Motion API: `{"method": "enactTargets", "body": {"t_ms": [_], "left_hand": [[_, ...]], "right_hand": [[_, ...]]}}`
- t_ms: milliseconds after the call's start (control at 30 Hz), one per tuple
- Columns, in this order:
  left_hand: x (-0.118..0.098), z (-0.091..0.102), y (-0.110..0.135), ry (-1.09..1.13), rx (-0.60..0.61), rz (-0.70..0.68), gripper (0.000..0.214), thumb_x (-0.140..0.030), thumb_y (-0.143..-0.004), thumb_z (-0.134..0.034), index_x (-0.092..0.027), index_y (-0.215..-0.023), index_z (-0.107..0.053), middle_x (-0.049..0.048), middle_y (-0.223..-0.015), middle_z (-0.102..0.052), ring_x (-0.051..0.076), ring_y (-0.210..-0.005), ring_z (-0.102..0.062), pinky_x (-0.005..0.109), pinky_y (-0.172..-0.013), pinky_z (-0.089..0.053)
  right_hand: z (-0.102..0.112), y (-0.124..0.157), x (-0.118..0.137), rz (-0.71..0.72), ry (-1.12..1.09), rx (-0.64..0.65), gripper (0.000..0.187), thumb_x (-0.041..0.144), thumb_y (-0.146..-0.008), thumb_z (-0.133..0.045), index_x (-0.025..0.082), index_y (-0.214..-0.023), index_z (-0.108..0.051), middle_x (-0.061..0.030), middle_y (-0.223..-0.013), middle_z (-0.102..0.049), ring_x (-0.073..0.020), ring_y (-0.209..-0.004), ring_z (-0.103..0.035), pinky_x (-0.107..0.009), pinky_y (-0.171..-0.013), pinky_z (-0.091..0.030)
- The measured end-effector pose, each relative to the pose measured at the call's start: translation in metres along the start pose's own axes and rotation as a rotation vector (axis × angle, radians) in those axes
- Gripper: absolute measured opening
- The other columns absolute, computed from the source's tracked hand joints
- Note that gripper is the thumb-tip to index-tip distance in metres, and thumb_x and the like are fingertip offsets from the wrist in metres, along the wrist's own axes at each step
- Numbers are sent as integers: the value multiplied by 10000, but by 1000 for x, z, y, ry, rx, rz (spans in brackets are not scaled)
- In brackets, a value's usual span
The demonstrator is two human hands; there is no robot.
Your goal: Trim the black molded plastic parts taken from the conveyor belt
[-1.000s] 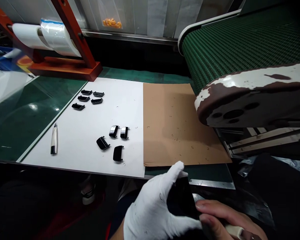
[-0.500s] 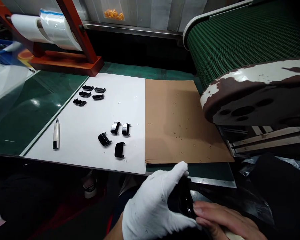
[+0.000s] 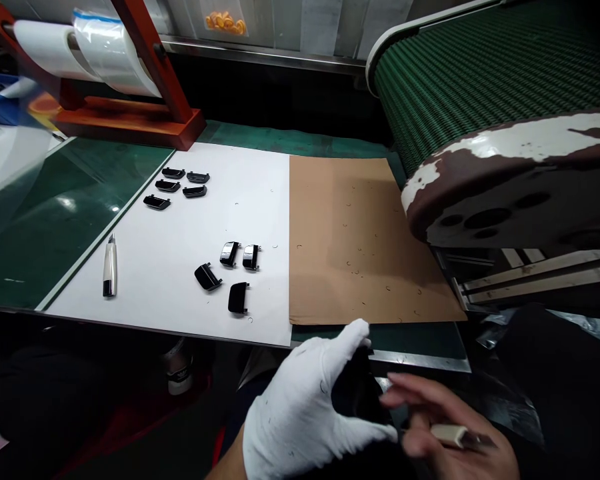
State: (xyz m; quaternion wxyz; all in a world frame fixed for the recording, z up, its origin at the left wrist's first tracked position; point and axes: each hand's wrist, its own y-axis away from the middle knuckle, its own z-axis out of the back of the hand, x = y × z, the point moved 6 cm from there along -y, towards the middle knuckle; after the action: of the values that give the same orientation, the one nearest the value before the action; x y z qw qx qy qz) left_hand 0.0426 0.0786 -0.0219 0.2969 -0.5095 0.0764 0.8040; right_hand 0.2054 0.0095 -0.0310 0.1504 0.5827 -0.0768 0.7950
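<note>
My left hand (image 3: 305, 407), in a white glove, is curled around a black glossy plastic part (image 3: 357, 397) below the table's front edge. My bare right hand (image 3: 445, 427) is just right of that part, its fingers blurred, closed on a small pale tool (image 3: 453, 435). On the white sheet (image 3: 190, 247) lie several black plastic parts: one group near the front (image 3: 230, 270) and another at the back left (image 3: 177, 187). A small utility knife (image 3: 109, 270) lies at the sheet's left edge.
A brown cardboard sheet (image 3: 355, 240) lies right of the white one. A green conveyor belt (image 3: 480, 73) with a worn white and brown end drum (image 3: 505, 180) rises at the right. A red wooden stand (image 3: 130, 120) holds rolls of clear film (image 3: 110, 60) at the back left. A green mat (image 3: 55, 220) covers the left.
My right hand has drawn back slightly from the black part and now shows a pale tool in its fingers. The left hand holds the part in much the same place.
</note>
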Motion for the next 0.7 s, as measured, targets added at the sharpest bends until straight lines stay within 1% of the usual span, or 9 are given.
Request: {"method": "enactTargets", "body": {"t_ms": [67,100,167,267,400,467,567,633,700], "left_hand": [[0,1,0,5,-11,17,977,-423,-616,-867,-264,-1414,-327,59,-1204,-652,228,-1028,-654,286,-921,-520],[0,1,-1,7,-15,20,980,-433,-607,-869,-259,-1410,-333,59,-1198,-655,229,-1027,-655,286,-920,-520],[-1,1,0,7,-16,22,984,-432,-600,-873,-254,-1407,-338,58,-1197,-657,228,-1030,-656,284,-923,-518],[-1,2,1,2,-18,18,980,-426,-604,-873,-252,-1407,-339,56,-1192,-662,224,-1021,-663,284,-920,-521],[-1,1,3,-3,-29,12,1000,-439,-596,-874,-259,-1416,-331,51,-1183,-669,219,-1020,-666,279,-921,-524],[-2,1,5,2,-35,12,1011,-448,-586,-876,-266,-1418,-334,42,-1190,-669,211,-1032,-663,264,-933,-519],[-3,0,7,18,-45,28,1006,-461,-576,-877,-252,-1414,-360,41,-1179,-676,198,-1035,-665,233,-939,-514],[-5,-1,9,42,-61,33,995,-473,-575,-873,-236,-1407,-382,46,-1166,-683,195,-1029,-670,220,-940,-514],[-8,0,10,70,-88,29,971,-484,-582,-866,-228,-1397,-404,50,-1161,-686,195,-1015,-678,219,-940,-518]], "right_hand": [[-1,-3,-12,-73,-109,93,763,864,-589,-504,296,-1058,-701,-14,-691,-680,-113,-388,-475,-247,-396,-448],[-2,-3,-16,-112,-141,122,829,901,-617,-376,291,-1093,-672,-10,-693,-648,-111,-406,-454,-250,-407,-437],[-1,-3,-22,-194,-121,130,714,831,-774,-286,289,-1080,-638,10,-682,-584,-113,-454,-435,-238,-437,-409],[4,-4,-23,-238,-20,110,321,541,-934,-428,287,-1009,-609,37,-644,-518,-113,-502,-444,-220,-477,-390],[6,-9,-13,-159,93,224,315,519,-947,-416,264,-985,-596,38,-611,-500,-126,-483,-473,-229,-459,-409],[3,-13,-1,-79,184,305,485,669,-897,-361,251,-965,-597,37,-576,-476,-144,-469,-469,-243,-423,-385],[-6,-15,19,78,352,414,762,915,-649,-289,243,-848,-586,32,-552,-486,-156,-444,-460,-264,-393,-341],[-11,-15,28,136,453,451,791,953,-549,-301,239,-785,-544,28,-559,-508,-153,-433,-456,-271,-389,-319],[-15,-15,31,143,519,498,761,953,-555,-325,238,-752,-492,25,-565,-517,-152,-437,-451,-278,-401,-305]]}}
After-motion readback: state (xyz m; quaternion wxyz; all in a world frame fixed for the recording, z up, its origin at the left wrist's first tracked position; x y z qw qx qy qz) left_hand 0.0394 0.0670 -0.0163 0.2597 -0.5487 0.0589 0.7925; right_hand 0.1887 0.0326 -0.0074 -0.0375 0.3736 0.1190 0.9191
